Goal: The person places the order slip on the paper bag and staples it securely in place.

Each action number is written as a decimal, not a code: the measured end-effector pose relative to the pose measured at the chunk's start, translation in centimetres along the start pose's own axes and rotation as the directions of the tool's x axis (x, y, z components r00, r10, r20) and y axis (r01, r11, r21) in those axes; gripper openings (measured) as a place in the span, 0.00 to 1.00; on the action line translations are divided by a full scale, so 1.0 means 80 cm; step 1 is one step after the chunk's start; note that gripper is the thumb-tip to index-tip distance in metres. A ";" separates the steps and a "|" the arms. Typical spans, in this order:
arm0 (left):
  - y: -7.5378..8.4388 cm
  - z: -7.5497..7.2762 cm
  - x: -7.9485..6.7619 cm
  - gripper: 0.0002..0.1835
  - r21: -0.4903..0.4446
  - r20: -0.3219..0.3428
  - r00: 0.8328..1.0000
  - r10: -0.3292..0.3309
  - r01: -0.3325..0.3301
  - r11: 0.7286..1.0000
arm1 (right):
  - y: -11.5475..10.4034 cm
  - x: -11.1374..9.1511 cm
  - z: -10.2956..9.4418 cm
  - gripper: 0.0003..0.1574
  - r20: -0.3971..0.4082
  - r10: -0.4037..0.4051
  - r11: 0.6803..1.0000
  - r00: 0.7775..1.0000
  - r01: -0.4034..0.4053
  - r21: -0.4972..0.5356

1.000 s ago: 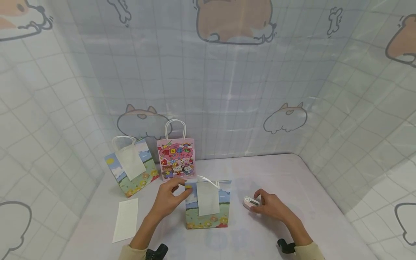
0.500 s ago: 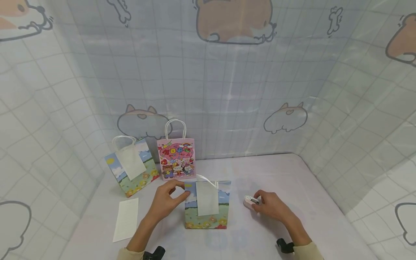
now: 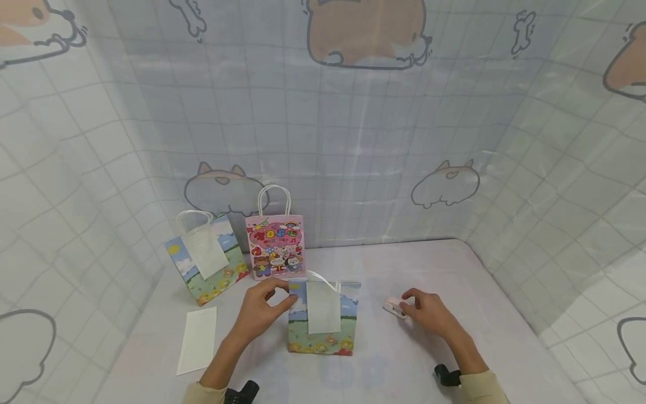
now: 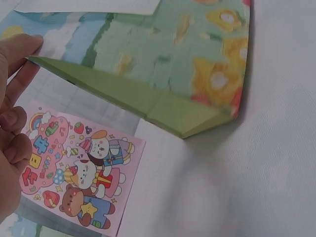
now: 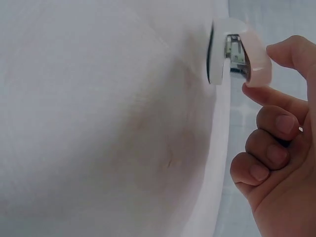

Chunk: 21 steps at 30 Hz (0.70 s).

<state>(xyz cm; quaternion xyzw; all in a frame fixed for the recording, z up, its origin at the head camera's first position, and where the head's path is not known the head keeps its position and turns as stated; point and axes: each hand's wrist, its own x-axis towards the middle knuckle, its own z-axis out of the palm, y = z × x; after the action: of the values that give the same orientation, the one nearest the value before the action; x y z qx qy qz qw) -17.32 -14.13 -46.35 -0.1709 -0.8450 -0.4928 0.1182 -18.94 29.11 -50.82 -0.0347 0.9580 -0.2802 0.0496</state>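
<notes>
In the head view my left hand [image 3: 259, 306] pinches the upper left edge of a landscape-print paper gift bag [image 3: 323, 343], which stands upright at the middle of the table. A white card [image 3: 323, 308] hangs over its front below a white handle. The left wrist view shows thumb and index finger at the edge of the bag [image 4: 173, 64], its green side folded inward. To the right, my right hand [image 3: 429, 314] holds a small pink and white stapler [image 3: 395, 307] between thumb and index finger. Metal parts show inside the stapler [image 5: 259, 54] in the right wrist view; the other fingers are curled.
A pink cartoon paper bag [image 3: 275, 247] stands behind, near the back wall. Left of it leans another landscape-print bag [image 3: 222, 280] with a white card on it. A white paper slip [image 3: 197, 341] lies on the table [image 3: 404, 370] by my left forearm.
The stapler has turned in my right hand, so its side rather than its round-marked top faces the head camera, and has shifted slightly away. My left hand and the bag stay nearly still.
</notes>
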 end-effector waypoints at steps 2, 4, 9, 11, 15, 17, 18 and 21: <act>0.000 0.003 0.002 0.11 0.003 -0.004 1.000 0.009 -0.009 1.000 | 0.002 0.001 0.000 0.22 -0.004 0.003 1.000 1.000 -0.003 -0.001; 0.000 0.006 0.003 0.11 0.003 -0.012 1.000 0.020 -0.020 1.000 | 0.003 0.000 -0.001 0.22 -0.008 -0.003 1.000 1.000 0.003 0.009; -0.003 0.014 0.009 0.11 0.012 -0.036 0.999 0.032 -0.031 0.999 | 0.001 -0.003 -0.004 0.23 -0.022 -0.011 1.000 1.000 0.012 0.018; -0.004 0.018 0.013 0.11 0.022 -0.046 0.998 0.032 -0.031 0.999 | 0.001 -0.004 -0.005 0.23 -0.028 -0.012 1.000 1.000 0.012 0.016; -0.006 0.025 0.023 0.10 0.064 -0.074 0.996 0.051 -0.046 0.997 | 0.002 -0.006 -0.006 0.23 -0.036 -0.012 1.000 0.999 0.013 0.013; -0.008 0.029 0.028 0.10 0.074 -0.089 0.994 0.070 -0.064 0.995 | 0.002 -0.008 -0.007 0.23 -0.040 -0.017 1.000 0.999 0.018 0.014; -0.008 0.031 0.030 0.10 0.076 -0.096 0.992 0.076 -0.069 0.995 | 0.002 -0.009 -0.008 0.23 -0.041 -0.018 1.000 0.999 0.018 0.014; -0.009 0.035 0.036 0.10 0.082 -0.111 0.990 0.090 -0.081 0.993 | 0.002 -0.013 -0.009 0.23 -0.046 -0.022 1.000 0.999 0.023 0.019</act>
<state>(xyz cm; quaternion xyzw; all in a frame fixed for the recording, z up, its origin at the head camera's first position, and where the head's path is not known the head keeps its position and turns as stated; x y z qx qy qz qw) -20.37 -11.54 -47.22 -0.1736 -0.8472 -0.4632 0.1938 -18.02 29.70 -50.20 -0.0385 0.9557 -0.2908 0.0249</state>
